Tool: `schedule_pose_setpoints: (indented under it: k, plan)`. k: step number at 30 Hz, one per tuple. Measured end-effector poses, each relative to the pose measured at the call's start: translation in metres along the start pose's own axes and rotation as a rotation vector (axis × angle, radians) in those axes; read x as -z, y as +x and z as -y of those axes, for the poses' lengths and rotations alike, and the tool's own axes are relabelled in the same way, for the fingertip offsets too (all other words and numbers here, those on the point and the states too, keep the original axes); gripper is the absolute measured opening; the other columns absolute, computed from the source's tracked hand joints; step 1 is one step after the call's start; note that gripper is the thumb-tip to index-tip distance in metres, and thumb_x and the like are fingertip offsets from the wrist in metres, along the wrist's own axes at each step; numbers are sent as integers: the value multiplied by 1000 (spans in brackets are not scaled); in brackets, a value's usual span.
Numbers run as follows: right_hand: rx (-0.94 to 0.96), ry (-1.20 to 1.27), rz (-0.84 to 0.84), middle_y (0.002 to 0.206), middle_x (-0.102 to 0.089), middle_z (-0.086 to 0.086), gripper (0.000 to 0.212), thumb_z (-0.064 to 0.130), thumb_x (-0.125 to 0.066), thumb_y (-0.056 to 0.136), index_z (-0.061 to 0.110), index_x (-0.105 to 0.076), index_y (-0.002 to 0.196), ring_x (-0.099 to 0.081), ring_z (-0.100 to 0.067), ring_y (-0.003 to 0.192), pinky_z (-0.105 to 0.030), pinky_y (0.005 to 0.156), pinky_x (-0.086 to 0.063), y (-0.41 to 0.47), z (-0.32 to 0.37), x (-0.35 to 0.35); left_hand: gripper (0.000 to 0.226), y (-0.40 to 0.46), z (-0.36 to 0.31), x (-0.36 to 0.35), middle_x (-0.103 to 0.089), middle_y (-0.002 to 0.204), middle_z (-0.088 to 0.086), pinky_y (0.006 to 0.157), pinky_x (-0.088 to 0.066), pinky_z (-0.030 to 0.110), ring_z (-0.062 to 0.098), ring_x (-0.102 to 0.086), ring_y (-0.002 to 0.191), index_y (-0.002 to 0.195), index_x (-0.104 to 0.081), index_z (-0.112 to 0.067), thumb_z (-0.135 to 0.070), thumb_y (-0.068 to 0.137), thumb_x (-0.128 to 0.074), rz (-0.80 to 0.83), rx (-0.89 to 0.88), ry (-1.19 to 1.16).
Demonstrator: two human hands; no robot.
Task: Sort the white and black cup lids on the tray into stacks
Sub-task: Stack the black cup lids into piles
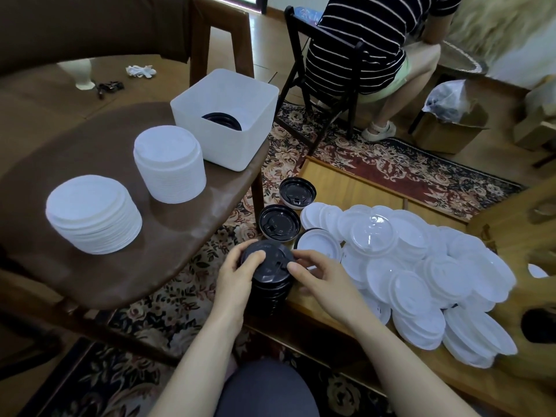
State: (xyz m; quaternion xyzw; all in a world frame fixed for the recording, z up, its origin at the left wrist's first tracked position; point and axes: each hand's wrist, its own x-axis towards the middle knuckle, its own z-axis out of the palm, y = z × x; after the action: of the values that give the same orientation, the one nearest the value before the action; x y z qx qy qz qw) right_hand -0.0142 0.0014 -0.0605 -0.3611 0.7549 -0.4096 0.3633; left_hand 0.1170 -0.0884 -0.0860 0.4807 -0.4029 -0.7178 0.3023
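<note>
Both your left hand (237,276) and right hand (323,276) clamp the black lid stack (269,284); two more black stacks (279,221) sit just beyond it, loose white lids (421,266) crowd its right.

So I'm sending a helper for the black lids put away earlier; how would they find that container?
On the brown table, past the two stacks of white lids, stands a square white bin at the far right edge. It is the only open box there, with black lids lying inside.
</note>
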Motion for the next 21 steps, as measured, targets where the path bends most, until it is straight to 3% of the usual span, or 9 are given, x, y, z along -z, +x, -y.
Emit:
schedule_pose_setpoints:
  k: [2,4,7,9,13,17,21]
  plan:
    - [30,22,0,98,-70,20,21,37,-68,88,44,-65,107,-67,-8,93,-41,89,-55,-1,0,-5,27,-1,3,6,-71,119,-3,85,-51,26,14,-67,108,112,-69,-34,-15,94,-64,0,-46,-20]
    - [62,11,32,95,-67,30,21,35,-69,88,47,-64,104,-65,-1,91,-27,85,-54,-2,2,-9,30,-3,7,11,-70,121,-3,89,-50,26,13,-66,111,115,-69,-35,-14,94,-64,-21,-83,-51]
    - [116,-67,25,93,-68,25,19,29,-67,91,34,-67,110,-62,3,88,-14,79,-46,1,11,-8,28,-3,10,15,-72,116,-4,83,-50,22,12,-67,108,114,-70,-32,-13,93,-65,-54,-88,-104]
    - [231,-218,-92,95,-68,18,15,28,-65,92,28,-70,107,-59,-1,91,-16,79,-44,12,16,-4,26,-2,11,15,-73,115,-3,82,-50,23,13,-67,107,111,-71,-31,-13,92,-66,-60,-82,-109]
    - [570,-812,-252,89,-67,5,13,23,-66,89,20,-73,100,-55,-22,96,-34,77,-39,60,16,3,23,1,10,13,-72,116,-2,86,-49,28,15,-67,107,108,-71,-32,-16,92,-67,-67,-71,-108]
    - [495,-1227,-28,103,-64,-2,25,30,-58,91,17,-70,109,-48,-27,112,-38,86,-31,97,14,-8,21,4,8,12,-71,115,-6,86,-52,28,12,-67,106,110,-69,-33,-21,93,-67,-56,-54,-93]
    - [464,-1329,34,99,-64,-12,18,18,-59,88,7,-66,100,-51,-32,105,-40,85,-31,107,13,-19,24,3,8,13,-71,116,-8,93,-51,26,8,-66,107,113,-68,-34,-21,93,-67,-50,-76,-82]
